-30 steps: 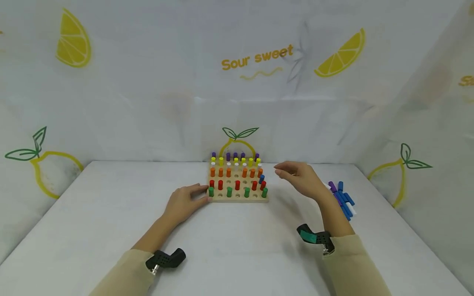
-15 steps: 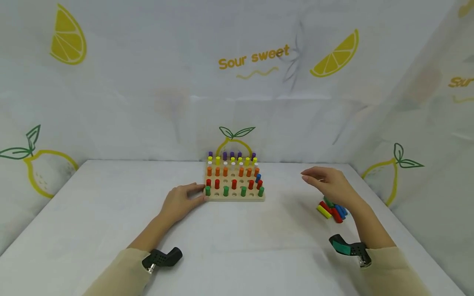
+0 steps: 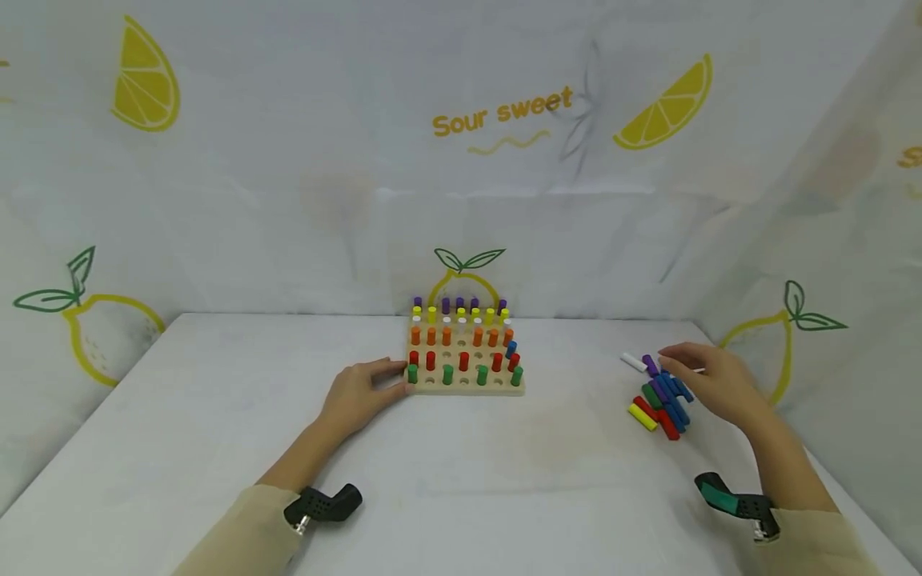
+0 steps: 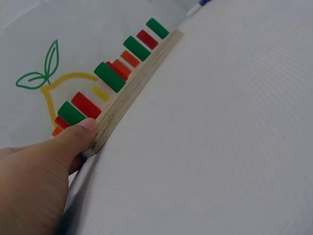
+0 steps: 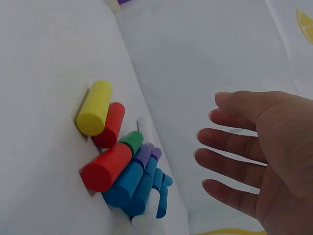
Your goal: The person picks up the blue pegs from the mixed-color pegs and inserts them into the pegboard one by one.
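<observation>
A wooden pegboard (image 3: 471, 390) stands on the table with rows of coloured pegs in it, green and red at the front. A blue peg (image 3: 511, 350) leans at the right end of the row behind the red ones. My left hand (image 3: 360, 394) holds the board at its left front corner, the thumb (image 4: 80, 132) pressed on that corner. To the right, my right hand (image 3: 720, 386) hovers over a pile of loose pegs, fingers spread and nothing in them. The pile has a yellow peg (image 5: 94, 108), red pegs (image 5: 106, 171), a green peg (image 5: 132, 141), and several blue ones.
A white peg (image 3: 634, 362) and a purple peg (image 3: 650, 366) lie at the pile's far side. The white cloth-covered table (image 3: 504, 496) meets a lemon-printed backdrop (image 3: 346, 264) behind the board.
My right hand has moved from beside the board, over to the right and back above the loose pegs. The left hand stays on the board. The head view shifted slightly.
</observation>
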{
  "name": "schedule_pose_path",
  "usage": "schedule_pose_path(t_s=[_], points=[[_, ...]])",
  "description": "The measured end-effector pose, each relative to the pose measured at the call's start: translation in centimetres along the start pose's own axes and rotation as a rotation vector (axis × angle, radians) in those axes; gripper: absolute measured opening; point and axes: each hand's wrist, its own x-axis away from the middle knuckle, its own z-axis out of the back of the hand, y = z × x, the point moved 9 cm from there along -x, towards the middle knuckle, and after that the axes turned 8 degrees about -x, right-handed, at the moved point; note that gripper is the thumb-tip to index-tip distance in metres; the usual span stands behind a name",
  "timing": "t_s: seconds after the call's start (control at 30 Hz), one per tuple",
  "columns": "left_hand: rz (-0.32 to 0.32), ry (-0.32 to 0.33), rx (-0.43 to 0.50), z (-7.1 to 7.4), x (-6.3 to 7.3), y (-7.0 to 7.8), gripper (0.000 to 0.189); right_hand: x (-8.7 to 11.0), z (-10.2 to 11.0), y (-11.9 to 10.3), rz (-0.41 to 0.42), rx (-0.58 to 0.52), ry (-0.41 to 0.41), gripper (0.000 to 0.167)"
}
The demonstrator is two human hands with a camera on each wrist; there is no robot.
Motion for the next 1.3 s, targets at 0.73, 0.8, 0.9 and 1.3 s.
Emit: schedule_pose_path(t_s=[0.73, 0.8, 0.9, 1.3], points=[[-0.003, 0.001, -0.003, 0.0, 0.1, 0.3, 0.048, 1.1, -0.8, 6.5, -0.126, 0.041, 0.053, 0.038], [0.0, 0.004, -0.004, 0.1, 0.2, 0.3, 0.048, 1.0, -1.1, 6.9, -0.126, 0.04, 0.047, 0.037], [0.002, 0.009, -0.01, 0.1, 0.3, 0.2, 0.048, 1.1, -1.3, 7.4, -0.131, 0.031, 0.057, 0.037], [-0.005, 0.006, -0.012, 0.0, 0.1, 0.2, 0.047, 1.4, -1.5, 8.9, -0.109, 0.067, 0.095, 0.038]])
